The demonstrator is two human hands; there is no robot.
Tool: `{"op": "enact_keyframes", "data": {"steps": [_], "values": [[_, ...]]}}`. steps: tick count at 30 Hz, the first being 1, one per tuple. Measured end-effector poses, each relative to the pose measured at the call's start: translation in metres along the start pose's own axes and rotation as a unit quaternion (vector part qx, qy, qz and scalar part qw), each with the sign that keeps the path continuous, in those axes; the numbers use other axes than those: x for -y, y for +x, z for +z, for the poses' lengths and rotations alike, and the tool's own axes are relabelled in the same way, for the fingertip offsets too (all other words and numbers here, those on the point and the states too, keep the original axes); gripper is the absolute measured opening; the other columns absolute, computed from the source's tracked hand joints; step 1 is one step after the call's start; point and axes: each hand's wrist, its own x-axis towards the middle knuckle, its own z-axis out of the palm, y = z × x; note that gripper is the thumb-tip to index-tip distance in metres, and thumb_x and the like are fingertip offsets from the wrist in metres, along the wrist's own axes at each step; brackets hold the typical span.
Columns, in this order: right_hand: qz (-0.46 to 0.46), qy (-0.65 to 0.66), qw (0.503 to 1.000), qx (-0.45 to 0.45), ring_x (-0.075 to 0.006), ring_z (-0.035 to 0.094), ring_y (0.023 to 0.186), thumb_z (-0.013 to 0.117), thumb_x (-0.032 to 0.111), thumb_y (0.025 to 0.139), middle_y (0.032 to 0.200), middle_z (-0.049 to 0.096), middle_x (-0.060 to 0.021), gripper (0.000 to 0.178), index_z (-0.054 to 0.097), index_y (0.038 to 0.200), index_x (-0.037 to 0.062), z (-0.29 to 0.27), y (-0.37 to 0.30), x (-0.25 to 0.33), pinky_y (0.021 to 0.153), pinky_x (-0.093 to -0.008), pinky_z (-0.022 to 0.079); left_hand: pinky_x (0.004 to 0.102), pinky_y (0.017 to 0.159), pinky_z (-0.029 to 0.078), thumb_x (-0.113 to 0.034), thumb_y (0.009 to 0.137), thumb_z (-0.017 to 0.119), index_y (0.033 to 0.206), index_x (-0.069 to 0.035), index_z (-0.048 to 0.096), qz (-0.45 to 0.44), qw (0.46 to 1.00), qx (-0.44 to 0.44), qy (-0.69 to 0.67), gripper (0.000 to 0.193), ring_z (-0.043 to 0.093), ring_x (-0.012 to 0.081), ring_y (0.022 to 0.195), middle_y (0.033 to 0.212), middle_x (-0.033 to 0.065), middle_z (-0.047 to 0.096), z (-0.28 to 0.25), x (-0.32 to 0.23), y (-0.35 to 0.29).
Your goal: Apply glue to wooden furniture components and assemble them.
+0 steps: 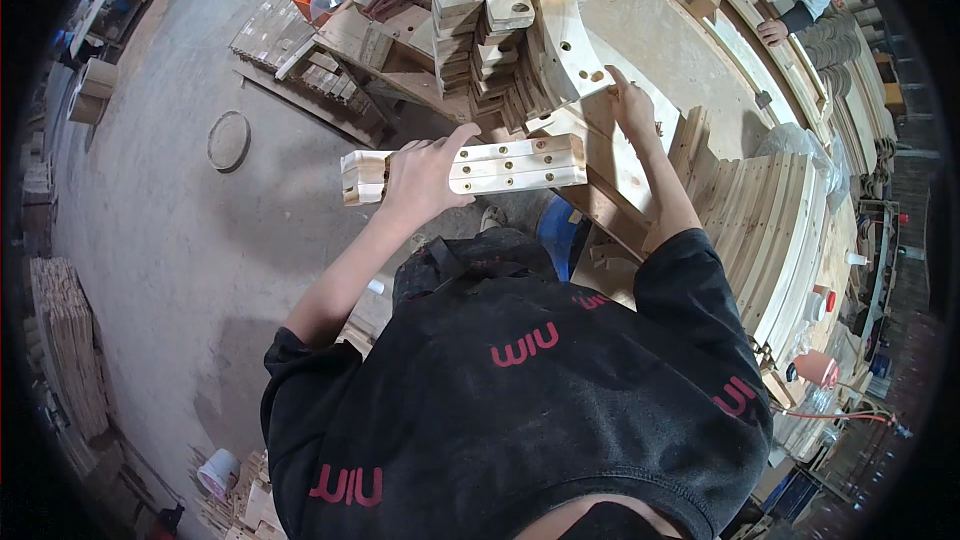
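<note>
the left hand [420,178] grips a bundle of drilled wooden slats [470,168] mid-length, the right hand [632,105] lies flat under stacked curved wooden pieces [520,35], which could topple if nudged.

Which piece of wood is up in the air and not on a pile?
The short stack of straight drilled wooden bars in the left hand. It is held over the floor, while the curved wooden pieces by the right hand rest stacked on the workbench.

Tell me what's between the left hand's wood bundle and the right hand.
In the head view, only the workbench corner: the bundle ends short of the right hand.
</note>
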Motion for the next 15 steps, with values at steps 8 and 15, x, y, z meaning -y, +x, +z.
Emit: {"op": "enact_keyframes", "data": {"steps": [8,15], "values": [[0.077,0.167,0.976,-0.113,-0.0283,0.066,0.074,0.060,0.005,0.080,0.081,0.067,-0.0148,0.038,0.049,0.117,0.0076,-0.020,-0.011,0.003,0.066,-0.0368,0.051,0.0378,0.071,0.048,-0.022,0.047,0.084,0.118,-0.016,0.044,-0.011,1.000,0.012,0.003,0.082,0.064,0.0289,0.077,0.082,0.0098,0.065,-0.004,-0.002,0.001],[0.103,0.566,0.808,0.128,-0.0102,0.063,0.078,0.069,-0.001,0.078,0.080,0.066,-0.0059,0.015,0.056,0.082,0.0045,-0.140,-0.067,0.099,0.068,-0.0239,0.052,0.0393,0.073,0.048,-0.028,0.049,0.085,0.119,-0.018,0.044,-0.032,0.999,0.006,-0.006,0.082,0.063,0.0307,0.078,0.080,0.0127,0.064,0.004,0.001,-0.003]]}}
